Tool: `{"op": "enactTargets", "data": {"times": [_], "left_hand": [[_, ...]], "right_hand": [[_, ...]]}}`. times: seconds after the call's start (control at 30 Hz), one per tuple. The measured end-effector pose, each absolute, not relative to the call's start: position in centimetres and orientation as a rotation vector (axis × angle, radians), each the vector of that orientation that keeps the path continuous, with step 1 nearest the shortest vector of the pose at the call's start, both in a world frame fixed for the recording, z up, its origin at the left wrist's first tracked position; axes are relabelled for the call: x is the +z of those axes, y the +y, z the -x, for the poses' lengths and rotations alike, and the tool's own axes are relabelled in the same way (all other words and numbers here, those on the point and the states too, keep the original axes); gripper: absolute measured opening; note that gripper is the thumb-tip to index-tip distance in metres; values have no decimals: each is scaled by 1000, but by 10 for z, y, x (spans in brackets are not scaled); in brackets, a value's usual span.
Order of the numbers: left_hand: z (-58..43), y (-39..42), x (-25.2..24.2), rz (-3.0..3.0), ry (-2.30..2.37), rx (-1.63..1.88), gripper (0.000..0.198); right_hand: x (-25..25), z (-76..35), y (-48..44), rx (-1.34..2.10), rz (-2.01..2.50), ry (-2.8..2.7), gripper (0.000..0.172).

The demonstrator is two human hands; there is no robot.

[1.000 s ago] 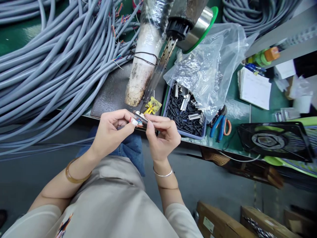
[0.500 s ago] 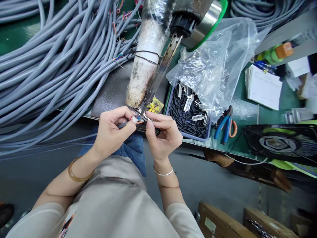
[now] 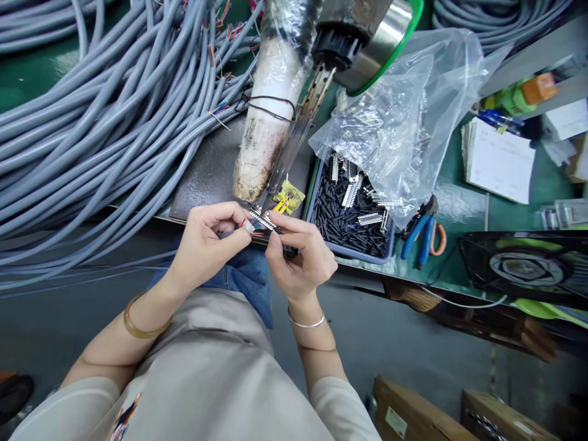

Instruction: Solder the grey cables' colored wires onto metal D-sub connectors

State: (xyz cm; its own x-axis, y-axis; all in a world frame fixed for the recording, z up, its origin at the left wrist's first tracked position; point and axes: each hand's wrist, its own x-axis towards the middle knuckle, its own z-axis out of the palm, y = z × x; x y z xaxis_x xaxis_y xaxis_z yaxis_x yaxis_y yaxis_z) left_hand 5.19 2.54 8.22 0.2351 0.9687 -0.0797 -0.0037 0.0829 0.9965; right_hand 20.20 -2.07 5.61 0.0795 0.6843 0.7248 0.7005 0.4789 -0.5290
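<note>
My left hand point(image 3: 209, 239) is closed on the end of a grey cable, most of it hidden in the fingers. Thin coloured wires point(image 3: 260, 231) fan out from that end, beside a whitish piece at my thumb tip. A silver multi-pin connector point(image 3: 261, 219) lies between my hands at the bench edge. My right hand point(image 3: 301, 254) pinches its right end between thumb and fingers; the exact contact is partly hidden. Just above the connector, the narrow tip of a soldering iron point(image 3: 298, 135) points down, next to a stained, wrapped white tube point(image 3: 264, 128).
Many grey cables point(image 3: 114, 128) cover the left of the bench. On the right stand a blue tray point(image 3: 388, 248) with black sleeves and connectors, a clear plastic bag point(image 3: 441, 92), blue-handled pliers point(image 3: 425, 242) and a small black fan point(image 3: 523, 266). A yellow packet point(image 3: 289, 197) lies near my fingers.
The connector now shows more fully below the iron's tip. My hands have shifted down slightly, and my right fingers are a little farther from the tip.
</note>
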Motion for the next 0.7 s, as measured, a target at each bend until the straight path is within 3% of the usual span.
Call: {"op": "enactTargets", "data": {"times": [0.27,0.7], "left_hand": [[-49,18,83,-1195,1039,955,12],[-51,15,85,-1314,1102,1066,13]], "right_hand": [[57,-201,-25,353,1257,-1374,12],[55,-199,-25,199,1217,-1500,13]]}}
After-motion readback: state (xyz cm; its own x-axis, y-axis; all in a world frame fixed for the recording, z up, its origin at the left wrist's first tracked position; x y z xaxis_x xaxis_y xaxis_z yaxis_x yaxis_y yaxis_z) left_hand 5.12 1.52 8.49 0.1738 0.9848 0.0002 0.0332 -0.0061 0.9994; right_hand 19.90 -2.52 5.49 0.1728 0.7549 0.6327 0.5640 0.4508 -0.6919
